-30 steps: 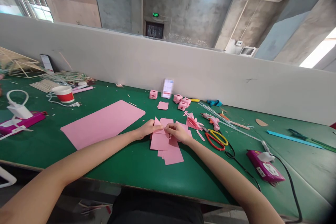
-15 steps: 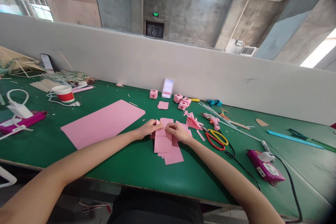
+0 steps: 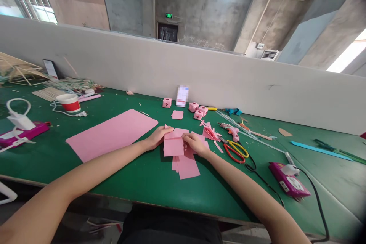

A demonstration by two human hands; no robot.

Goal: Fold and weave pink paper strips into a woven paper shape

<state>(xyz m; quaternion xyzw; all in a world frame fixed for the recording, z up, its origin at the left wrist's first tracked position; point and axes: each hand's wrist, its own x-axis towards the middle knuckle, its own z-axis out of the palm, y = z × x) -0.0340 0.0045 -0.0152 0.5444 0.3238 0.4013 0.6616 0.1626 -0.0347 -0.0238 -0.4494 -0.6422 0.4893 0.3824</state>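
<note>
A creased piece of pink paper is held up between my two hands. My left hand pinches its upper left corner, where a small flap stands up. On its right edge, the fingers of my right hand are closed, with the fingertips partly hidden. Beneath lie several overlapping pink paper pieces on the green table. Beyond my hands sit a small stack of pink squares, a folded pink paper cube and a cluster of similar cubes.
A large pink sheet lies to the left. Right of my hands are scissors with red and yellow handles, pink scraps, a glue gun and a power strip with its cord. A paper cup stands at the far left.
Both hands' paper has shifted left and lifted slightly, uncovering more of the pieces beneath. My left hand has moved a little left and up; my right hand has barely moved.
</note>
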